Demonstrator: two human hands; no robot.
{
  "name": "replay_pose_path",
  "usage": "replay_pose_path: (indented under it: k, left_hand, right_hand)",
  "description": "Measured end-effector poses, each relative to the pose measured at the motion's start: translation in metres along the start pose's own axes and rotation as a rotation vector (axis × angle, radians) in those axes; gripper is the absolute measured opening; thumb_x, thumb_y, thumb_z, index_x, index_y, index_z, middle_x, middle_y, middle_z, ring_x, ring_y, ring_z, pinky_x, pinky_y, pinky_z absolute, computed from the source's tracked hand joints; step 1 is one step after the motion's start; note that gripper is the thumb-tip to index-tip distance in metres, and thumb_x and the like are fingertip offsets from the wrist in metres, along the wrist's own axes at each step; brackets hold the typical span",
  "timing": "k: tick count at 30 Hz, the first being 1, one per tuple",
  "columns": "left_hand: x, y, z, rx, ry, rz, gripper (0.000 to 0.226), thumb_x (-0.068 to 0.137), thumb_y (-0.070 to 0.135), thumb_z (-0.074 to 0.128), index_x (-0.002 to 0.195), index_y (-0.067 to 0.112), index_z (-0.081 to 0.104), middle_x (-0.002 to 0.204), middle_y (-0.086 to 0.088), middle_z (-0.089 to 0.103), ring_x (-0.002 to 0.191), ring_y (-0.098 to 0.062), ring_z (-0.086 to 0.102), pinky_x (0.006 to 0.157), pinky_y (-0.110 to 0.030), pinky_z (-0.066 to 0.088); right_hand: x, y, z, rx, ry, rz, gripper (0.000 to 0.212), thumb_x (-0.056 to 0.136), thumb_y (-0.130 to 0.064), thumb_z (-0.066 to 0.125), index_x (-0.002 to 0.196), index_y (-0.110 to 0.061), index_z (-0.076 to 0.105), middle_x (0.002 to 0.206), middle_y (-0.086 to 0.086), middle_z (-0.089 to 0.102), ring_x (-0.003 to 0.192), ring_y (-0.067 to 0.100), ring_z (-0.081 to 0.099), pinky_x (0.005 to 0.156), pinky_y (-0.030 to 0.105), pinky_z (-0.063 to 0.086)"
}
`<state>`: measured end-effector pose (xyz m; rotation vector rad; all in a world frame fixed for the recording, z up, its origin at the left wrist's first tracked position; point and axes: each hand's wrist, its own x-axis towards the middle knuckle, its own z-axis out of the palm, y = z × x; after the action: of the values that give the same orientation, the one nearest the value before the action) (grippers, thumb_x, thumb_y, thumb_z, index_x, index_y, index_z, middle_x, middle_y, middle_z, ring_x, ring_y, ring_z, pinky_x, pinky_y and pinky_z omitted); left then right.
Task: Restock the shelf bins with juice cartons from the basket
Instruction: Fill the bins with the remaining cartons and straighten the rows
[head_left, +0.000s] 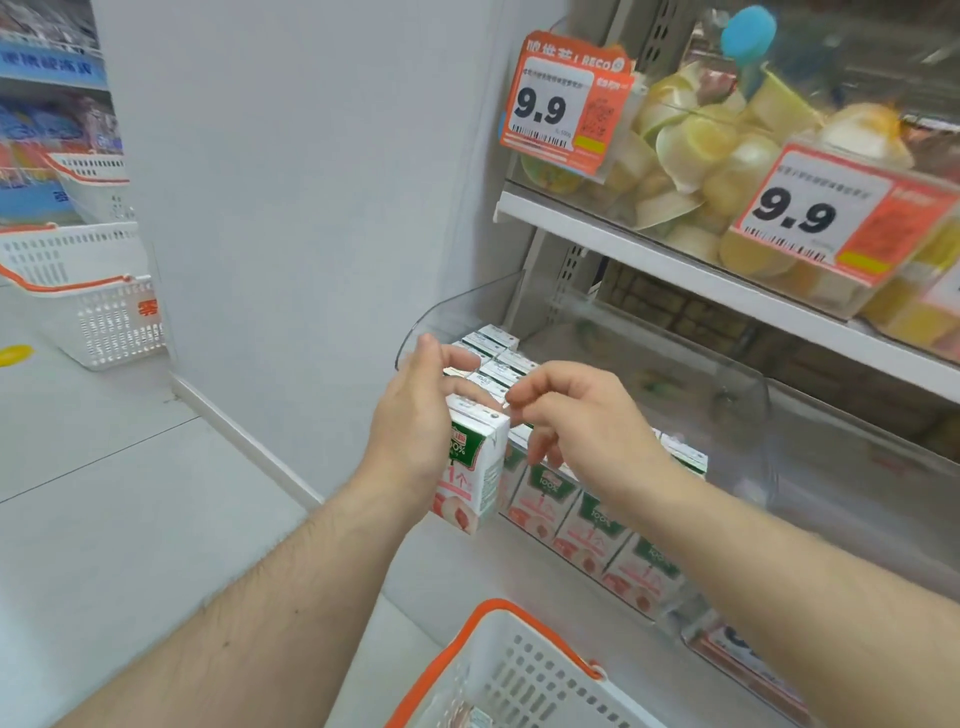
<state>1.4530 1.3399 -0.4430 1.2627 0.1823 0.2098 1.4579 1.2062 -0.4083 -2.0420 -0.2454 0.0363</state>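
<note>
Left hand (415, 415) grips small white cardboard juice carton (475, 467), green-and-pink print, "100%" legible, upright at front-left corner of clear plastic shelf bin (748, 415); right hand (576, 421) curled, fingertips pinching carton's top edge; white perforated plastic basket (519, 670), orange rim, below; orange price tags (563, 106) read "9.9"

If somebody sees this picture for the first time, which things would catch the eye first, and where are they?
First the two hands at the centre: the left hand grips a juice carton in front of the clear bin, and the right hand reaches over the cartons standing in the bin. Next, the orange 9.9 price tags on the shelf above. At the bottom edge is the white basket with an orange rim.
</note>
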Motion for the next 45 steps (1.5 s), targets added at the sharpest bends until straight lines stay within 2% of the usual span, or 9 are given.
replay_pose_path:
  k: [6, 12, 15, 18, 24, 27, 31, 36, 45]
  left_hand:
    - [-0.015, 0.0, 0.019, 0.07, 0.019, 0.217, 0.041, 0.105, 0.04, 0.028, 0.084, 0.025, 0.06, 0.068, 0.008, 0.064, 0.059, -0.006, 0.057, 0.054, -0.019, 0.048]
    - [0.001, -0.005, 0.015, 0.103, 0.119, 0.235, 0.01, 0.095, 0.035, 0.05, 0.09, 0.027, 0.055, 0.09, 0.018, 0.059, 0.084, -0.003, 0.057, 0.078, -0.029, 0.049]
    - [0.017, -0.026, 0.008, 0.443, 0.273, 0.098, 0.036, 0.084, 0.033, 0.061, 0.117, 0.026, 0.048, 0.13, 0.002, 0.037, 0.125, -0.022, 0.035, 0.11, -0.044, 0.032]
    - [0.02, -0.041, 0.011, 0.559, 0.21, -0.002, 0.059, 0.083, 0.031, 0.064, 0.135, 0.03, 0.036, 0.152, 0.0, 0.01, 0.14, -0.022, 0.011, 0.116, -0.048, 0.022]
    - [0.033, -0.057, 0.022, 0.534, 0.199, 0.01, 0.064, 0.084, 0.024, 0.061, 0.141, 0.031, 0.032, 0.157, 0.007, -0.004, 0.145, -0.019, 0.004, 0.117, -0.046, 0.018]
    - [0.037, -0.061, 0.024, 0.446, 0.227, 0.051, 0.063, 0.084, 0.015, 0.057, 0.14, 0.031, 0.033, 0.156, 0.013, -0.002, 0.145, -0.015, 0.005, 0.111, -0.033, 0.019]
    - [0.039, -0.065, 0.029, 0.41, 0.272, 0.094, 0.058, 0.085, 0.011, 0.054, 0.138, 0.025, 0.038, 0.156, 0.014, -0.001, 0.145, -0.017, 0.008, 0.104, -0.024, 0.016]
    - [0.038, -0.068, 0.03, 0.391, 0.278, 0.09, 0.041, 0.086, 0.012, 0.054, 0.123, 0.027, 0.043, 0.157, 0.018, -0.001, 0.145, -0.016, 0.013, 0.101, -0.022, 0.02]
    - [0.037, -0.067, 0.031, 0.378, 0.235, 0.058, 0.032, 0.09, 0.011, 0.053, 0.112, 0.032, 0.043, 0.157, 0.019, -0.008, 0.145, -0.011, 0.006, 0.097, -0.023, 0.019]
  right_hand:
    - [-0.033, 0.011, 0.004, -0.371, 0.0, -0.075, 0.031, 0.063, -0.051, 0.072, 0.083, -0.032, 0.059, 0.071, -0.013, 0.06, 0.058, 0.003, 0.052, 0.054, 0.018, 0.038]
    - [-0.017, 0.006, -0.021, -0.398, 0.185, -0.132, 0.02, 0.078, -0.026, 0.076, 0.089, -0.026, 0.06, 0.077, -0.012, 0.065, 0.064, 0.003, 0.058, 0.054, 0.018, 0.044]
    - [0.014, 0.011, -0.04, -0.632, 0.253, -0.174, 0.023, 0.085, -0.023, 0.068, 0.103, -0.022, 0.052, 0.091, -0.004, 0.066, 0.078, 0.016, 0.062, 0.067, 0.033, 0.053]
    - [0.059, 0.028, -0.05, -0.784, 0.275, -0.133, 0.027, 0.087, -0.025, 0.064, 0.105, -0.019, 0.045, 0.097, 0.006, 0.064, 0.086, 0.028, 0.061, 0.075, 0.044, 0.054]
    - [0.152, 0.06, -0.045, -0.597, 0.186, 0.233, 0.032, 0.088, -0.022, 0.065, 0.116, -0.01, 0.053, 0.098, 0.008, 0.06, 0.089, 0.025, 0.058, 0.075, 0.035, 0.05]
    - [0.177, 0.07, -0.033, -0.515, 0.106, 0.394, 0.008, 0.09, -0.015, 0.058, 0.089, -0.007, 0.06, 0.082, 0.009, 0.058, 0.071, 0.021, 0.056, 0.061, 0.028, 0.046]
    - [0.189, 0.077, -0.03, -0.295, -0.021, 0.507, 0.015, 0.085, -0.006, 0.049, 0.071, -0.01, 0.049, 0.07, 0.008, 0.049, 0.059, 0.021, 0.048, 0.055, 0.028, 0.039]
    - [0.195, 0.081, -0.037, -0.005, -0.154, 0.575, 0.018, 0.082, -0.025, 0.053, 0.092, -0.012, 0.062, 0.076, 0.007, 0.066, 0.062, 0.026, 0.065, 0.065, 0.035, 0.052]
    - [0.2, 0.077, -0.028, -0.043, -0.154, 0.604, 0.051, 0.093, -0.06, 0.047, 0.105, -0.014, 0.066, 0.078, 0.005, 0.07, 0.074, 0.028, 0.07, 0.076, 0.037, 0.054]
